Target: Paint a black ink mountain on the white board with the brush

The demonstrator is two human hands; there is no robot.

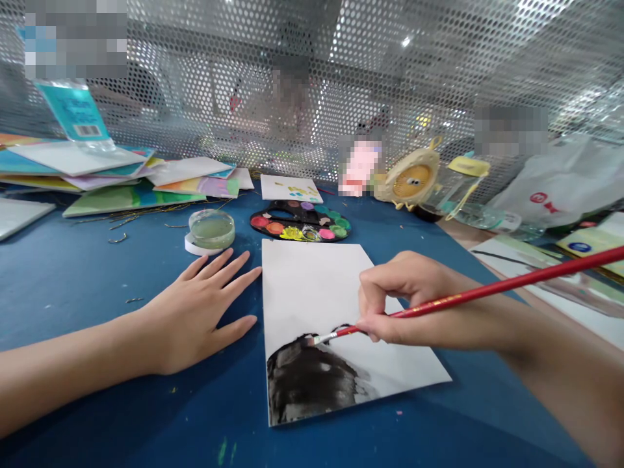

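Observation:
My right hand pinches a red-handled paintbrush low on its handle. The bristles touch the top edge of a black painted patch on a white sheet. That patch covers the sheet's lower left, with streaky grey at its right side. My left hand lies flat on the table with fingers spread, just left of the sheet. Beyond its fingertips stands a small round clear tub of murky greenish water. A black paint palette with several colours lies behind the sheet.
Painted boards are stacked at the back left, with a water bottle on top. A paint-spotted card, a yellow round-faced object, a yellow-lidded bottle and a plastic bag line the back. A perforated metal screen rises behind the blue table.

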